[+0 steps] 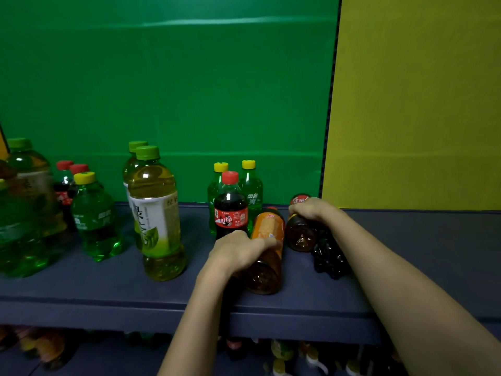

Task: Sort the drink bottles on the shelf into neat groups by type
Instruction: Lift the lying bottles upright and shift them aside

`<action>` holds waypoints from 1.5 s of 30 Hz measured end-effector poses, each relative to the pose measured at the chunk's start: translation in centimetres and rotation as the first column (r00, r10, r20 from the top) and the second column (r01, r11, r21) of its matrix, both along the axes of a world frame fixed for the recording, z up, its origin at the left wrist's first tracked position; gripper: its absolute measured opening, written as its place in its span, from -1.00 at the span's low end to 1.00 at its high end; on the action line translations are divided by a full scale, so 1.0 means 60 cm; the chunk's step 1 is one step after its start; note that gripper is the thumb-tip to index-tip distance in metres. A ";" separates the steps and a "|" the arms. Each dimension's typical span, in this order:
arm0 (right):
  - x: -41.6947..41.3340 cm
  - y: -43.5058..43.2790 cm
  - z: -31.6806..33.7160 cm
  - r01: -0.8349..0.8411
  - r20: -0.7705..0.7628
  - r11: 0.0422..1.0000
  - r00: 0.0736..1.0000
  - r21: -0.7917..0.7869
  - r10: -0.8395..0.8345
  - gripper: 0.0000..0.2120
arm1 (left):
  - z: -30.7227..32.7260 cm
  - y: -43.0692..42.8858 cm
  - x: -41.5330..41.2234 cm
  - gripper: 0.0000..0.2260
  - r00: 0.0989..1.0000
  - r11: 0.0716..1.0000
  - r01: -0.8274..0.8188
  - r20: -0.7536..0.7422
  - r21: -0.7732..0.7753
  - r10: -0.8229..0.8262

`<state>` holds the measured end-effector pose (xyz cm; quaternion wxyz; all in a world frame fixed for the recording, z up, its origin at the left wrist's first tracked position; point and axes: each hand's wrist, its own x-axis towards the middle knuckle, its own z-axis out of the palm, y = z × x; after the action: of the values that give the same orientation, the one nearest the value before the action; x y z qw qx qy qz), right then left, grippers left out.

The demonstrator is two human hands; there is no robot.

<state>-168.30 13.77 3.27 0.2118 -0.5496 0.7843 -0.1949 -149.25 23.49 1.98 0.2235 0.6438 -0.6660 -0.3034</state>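
Gripping: both hands close on black-tea bottles lying on their sides toward the right part of the dark shelf (81, 289).
Left hand (238, 251): fingers wrapped over the middle of the orange-labelled tea bottle (267, 253), which lies with its base toward the front edge and its cap toward the back.
Right hand (311, 210): curled shut around the neck end of the second tea bottle (301, 234), also lying down, its red cap near the back edge.
Beside them: a dark ribbed bottle (329, 256) lies under the right forearm, touching the second tea bottle; its type cannot be told.
Standing neighbours: a cola bottle (230, 207) stands just beside the left hand, with two Sprite bottles (252, 191) behind it.
Other groups: two green-tea bottles (156, 213) stand mid-shelf; mixed Sprite, cola and green tea crowd the left end, unsorted and blurred.
Risk, tipping: the cola stands close to the left knuckles; lifting the tea upright could knock it into the Sprite bottles.
Risk, rolling: the loose dark bottle is round and unrestrained; a nudge from the forearm could send it toward the front edge and off.
Risk, grip: raising a full bottle by its neck may let it swing or slip.
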 end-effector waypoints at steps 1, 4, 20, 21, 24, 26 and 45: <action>-0.002 -0.003 -0.003 0.007 0.002 0.999 1.000 -0.035 -0.007 -0.18 | -0.001 0.003 0.001 -0.52 1.000 1.000 -0.002 -0.008 -0.021 0.002; 0.004 0.015 0.006 0.027 0.022 0.988 0.999 -0.152 -0.024 -0.31 | -0.009 0.020 0.003 -0.50 0.999 0.988 -0.016 -0.041 -0.154 0.010; 0.040 0.122 0.020 -0.015 0.169 0.868 0.979 -0.497 0.114 -0.26 | -0.067 0.066 0.002 -0.58 0.954 0.820 -0.034 -0.262 -0.572 -0.143; 0.038 0.120 0.018 -0.026 0.158 0.871 0.980 -0.491 0.118 -0.26 | -0.069 0.064 0.002 -0.57 0.949 0.828 -0.026 -0.275 -0.561 -0.156; 0.037 0.120 0.015 -0.057 0.115 0.887 0.986 -0.459 0.123 -0.25 | -0.072 0.057 0.003 -0.46 0.939 0.850 -0.027 -0.304 -0.525 -0.158; 0.038 0.124 0.014 -0.075 0.108 0.900 0.985 -0.428 0.133 -0.24 | -0.074 0.056 0.002 -0.42 0.941 0.853 -0.039 -0.307 -0.521 -0.145; -0.044 0.207 -0.006 0.200 0.020 0.980 0.980 -0.023 -0.199 -0.15 | -0.086 0.104 0.071 -0.89 0.998 0.595 -0.056 -0.053 -0.802 0.022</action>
<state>-170.93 26.19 2.93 0.1911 -0.4691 0.8310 -0.2300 -145.02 29.76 -3.16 0.5083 0.4831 -0.7126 0.0213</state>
